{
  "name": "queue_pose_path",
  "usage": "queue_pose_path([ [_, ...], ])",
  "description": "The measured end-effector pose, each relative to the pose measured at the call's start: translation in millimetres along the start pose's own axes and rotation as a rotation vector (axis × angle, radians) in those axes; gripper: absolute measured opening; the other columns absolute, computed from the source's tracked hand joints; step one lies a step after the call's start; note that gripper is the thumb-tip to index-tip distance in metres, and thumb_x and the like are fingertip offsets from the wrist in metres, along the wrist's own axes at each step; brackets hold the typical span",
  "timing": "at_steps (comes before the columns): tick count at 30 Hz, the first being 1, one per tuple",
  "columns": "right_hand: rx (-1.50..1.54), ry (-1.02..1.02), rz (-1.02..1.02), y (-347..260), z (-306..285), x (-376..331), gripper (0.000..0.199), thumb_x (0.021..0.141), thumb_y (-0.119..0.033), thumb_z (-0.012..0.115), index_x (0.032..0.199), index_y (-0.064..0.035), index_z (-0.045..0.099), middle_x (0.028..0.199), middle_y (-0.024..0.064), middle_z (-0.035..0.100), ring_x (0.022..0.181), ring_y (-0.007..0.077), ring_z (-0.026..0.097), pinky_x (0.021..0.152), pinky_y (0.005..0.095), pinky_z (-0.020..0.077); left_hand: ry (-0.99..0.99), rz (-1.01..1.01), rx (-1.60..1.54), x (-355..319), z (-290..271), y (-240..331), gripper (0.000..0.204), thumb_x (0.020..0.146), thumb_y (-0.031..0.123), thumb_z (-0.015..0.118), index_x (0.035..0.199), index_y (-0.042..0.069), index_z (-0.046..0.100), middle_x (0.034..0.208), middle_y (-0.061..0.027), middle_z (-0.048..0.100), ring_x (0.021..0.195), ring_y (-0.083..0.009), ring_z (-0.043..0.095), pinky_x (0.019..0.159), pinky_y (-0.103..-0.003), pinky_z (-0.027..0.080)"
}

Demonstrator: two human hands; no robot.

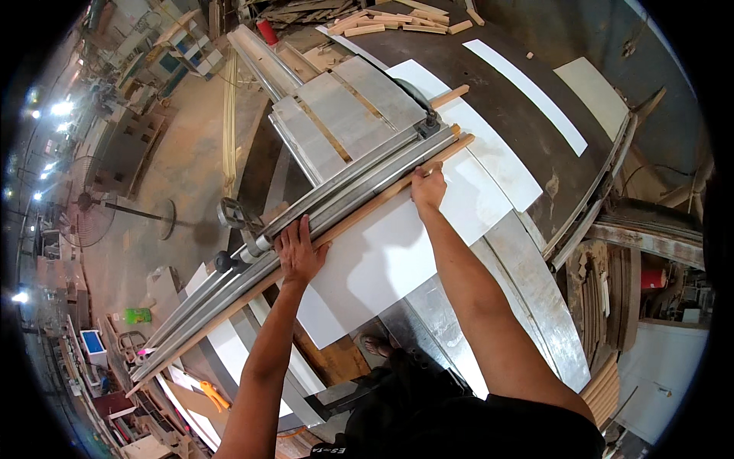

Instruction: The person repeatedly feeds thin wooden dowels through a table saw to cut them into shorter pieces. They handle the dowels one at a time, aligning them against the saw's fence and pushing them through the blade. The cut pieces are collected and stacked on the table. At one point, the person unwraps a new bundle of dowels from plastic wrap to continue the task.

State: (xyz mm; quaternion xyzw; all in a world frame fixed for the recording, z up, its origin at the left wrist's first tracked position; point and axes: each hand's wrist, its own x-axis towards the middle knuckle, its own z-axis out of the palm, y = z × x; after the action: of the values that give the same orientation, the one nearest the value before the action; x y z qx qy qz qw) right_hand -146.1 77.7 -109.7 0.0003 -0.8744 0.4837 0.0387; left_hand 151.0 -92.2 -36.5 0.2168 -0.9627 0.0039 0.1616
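A long wooden strip lies against the near side of a ribbed aluminium fence, slanting from lower left to upper right. Over the fence reach the fingers of my left hand, with the thumb against the strip, so the hand clasps the two together. My right hand is closed on the strip close to its upper right end. Beneath the strip, a large white board lies flat, shaded by my arms. A dark clamp-like fitting sits on the fence beyond my right hand.
Behind the fence stands a grey metal sliding table. Wood offcuts are piled on the dark surface at the back, near a white strip. An orange-handled tool lies lower left. A standing fan is on the left.
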Motion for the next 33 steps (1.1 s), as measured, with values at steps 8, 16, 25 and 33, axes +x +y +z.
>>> queue_pose_path([
  [8, 0.159, -0.155, 0.204, -49, -27, -16, 0.029, 0.095, -0.018, 0.062, 0.113, 0.001, 0.05, 0.068, 0.0203, 0.068, 0.047, 0.0302, 0.066, 0.042, 0.0408, 0.0532, 0.105, -0.126, -0.05, 2, 4, 3, 0.087, 0.066, 0.049, 0.088, 0.134, 0.009, 0.053, 0.125, -0.0158, 0.055, 0.115, -0.038, 0.052, 0.1, -0.055, 0.037],
  [16, 0.225, -0.199, 0.259, -64, -34, -18, 0.033, 0.099, -0.019, 0.057, 0.124, 0.0008, 0.047, 0.072, 0.0189, 0.069, 0.042, 0.0254, 0.063, 0.035, 0.0367, 0.0507, 0.167, -0.149, -0.027, 2, 6, 3, 0.084, 0.063, 0.052, 0.088, 0.129, 0.01, 0.057, 0.121, -0.0138, 0.055, 0.114, -0.0352, 0.053, 0.098, -0.052, 0.04],
  [25, 0.257, -0.22, 0.284, -54, -31, -13, 0.035, 0.097, -0.016, 0.059, 0.125, -0.0016, 0.043, 0.069, 0.0201, 0.068, 0.044, 0.0269, 0.065, 0.036, 0.0385, 0.0512, 0.178, -0.137, -0.034, 2, 12, 5, 0.088, 0.061, 0.05, 0.089, 0.131, 0.008, 0.055, 0.12, -0.0148, 0.057, 0.114, -0.0375, 0.053, 0.1, -0.054, 0.038],
  [33, 0.249, -0.226, 0.283, -50, -30, -9, 0.044, 0.098, -0.018, 0.06, 0.13, 0.0065, 0.042, 0.068, 0.0178, 0.066, 0.043, 0.0249, 0.064, 0.035, 0.0364, 0.0497, 0.172, -0.114, 0.018, 5, 11, 7, 0.085, 0.065, 0.053, 0.086, 0.129, 0.006, 0.056, 0.121, -0.0146, 0.057, 0.112, -0.0368, 0.054, 0.097, -0.053, 0.04],
])
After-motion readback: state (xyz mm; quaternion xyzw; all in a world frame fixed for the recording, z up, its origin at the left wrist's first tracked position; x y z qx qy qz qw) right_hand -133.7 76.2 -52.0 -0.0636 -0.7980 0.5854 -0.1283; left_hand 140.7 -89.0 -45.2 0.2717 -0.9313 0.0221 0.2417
